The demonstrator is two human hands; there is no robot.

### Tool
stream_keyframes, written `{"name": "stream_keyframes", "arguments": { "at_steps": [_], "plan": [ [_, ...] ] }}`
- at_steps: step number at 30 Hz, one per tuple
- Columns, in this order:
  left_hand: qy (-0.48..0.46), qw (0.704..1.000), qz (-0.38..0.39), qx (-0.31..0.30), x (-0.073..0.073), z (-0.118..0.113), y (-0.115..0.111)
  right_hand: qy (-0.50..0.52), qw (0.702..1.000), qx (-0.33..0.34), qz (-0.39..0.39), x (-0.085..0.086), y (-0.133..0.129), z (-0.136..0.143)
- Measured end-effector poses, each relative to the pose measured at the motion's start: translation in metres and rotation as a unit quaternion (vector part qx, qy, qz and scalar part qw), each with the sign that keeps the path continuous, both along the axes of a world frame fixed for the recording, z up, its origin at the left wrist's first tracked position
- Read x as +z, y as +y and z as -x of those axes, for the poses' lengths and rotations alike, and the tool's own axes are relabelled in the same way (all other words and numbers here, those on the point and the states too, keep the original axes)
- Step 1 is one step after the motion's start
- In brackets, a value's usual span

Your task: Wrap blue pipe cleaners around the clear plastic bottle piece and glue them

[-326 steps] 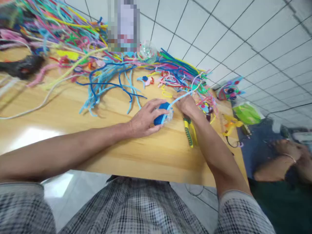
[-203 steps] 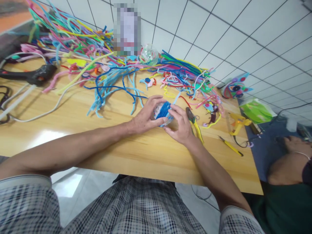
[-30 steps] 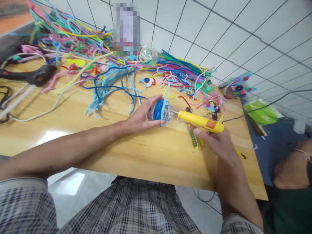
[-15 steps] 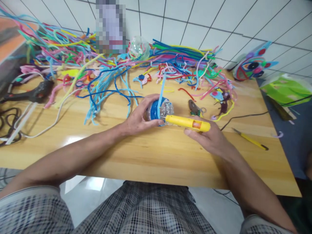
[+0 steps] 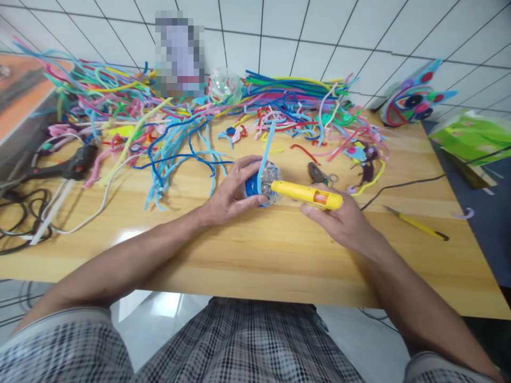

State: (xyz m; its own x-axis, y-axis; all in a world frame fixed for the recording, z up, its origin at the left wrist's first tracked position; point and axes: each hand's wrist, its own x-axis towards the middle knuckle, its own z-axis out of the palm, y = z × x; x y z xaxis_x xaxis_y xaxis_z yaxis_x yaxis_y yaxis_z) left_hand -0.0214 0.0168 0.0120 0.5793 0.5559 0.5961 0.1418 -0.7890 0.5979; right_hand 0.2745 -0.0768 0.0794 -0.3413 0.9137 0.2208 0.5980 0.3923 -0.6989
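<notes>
My left hand [image 5: 235, 191] is wrapped round a clear plastic bottle piece [image 5: 274, 175] lying on its side. Dark blue pipe cleaner [image 5: 252, 185] is wound about it. One light blue pipe cleaner [image 5: 268, 146] runs along the edge of the winding, its free end sticking up and away from me. My right hand [image 5: 345, 218] grips a yellow hot glue gun [image 5: 305, 193], its nozzle pointing left at the clear plastic beside the light blue strand. Whether the nozzle touches cannot be told. Just beyond my right hand lie dark-handled pliers [image 5: 317, 173].
Heaps of coloured pipe cleaners [image 5: 115, 101] line the tiled wall. A black glue gun [image 5: 67, 162] with cords is at the left. At right lie a yellow craft knife [image 5: 421, 224] and a black cord [image 5: 393, 186]; a decorated face piece [image 5: 411, 103] stands behind. Another clear plastic piece [image 5: 224, 85] sits at the back.
The camera view has shifted slightly. Both hands keep their grips, and the glue gun's nozzle stays by the light blue pipe cleaner, a touch higher against the bottle piece.
</notes>
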Motion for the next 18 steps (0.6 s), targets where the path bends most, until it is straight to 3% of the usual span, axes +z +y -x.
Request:
{"name": "stream_keyframes", "arguments": {
  "at_steps": [14, 18],
  "plan": [
    [0.028, 0.999, -0.008, 0.034, 0.004, 0.0006, -0.0034, 0.001, 1.0, 0.011, 0.018, 0.0013, -0.0007, 0.0007],
    [0.015, 1.0, 0.019, 0.017, 0.0042, 0.0, -0.0027, 0.001, 1.0, 0.007, 0.004, 0.001, -0.0006, 0.0023]
  ]
}}
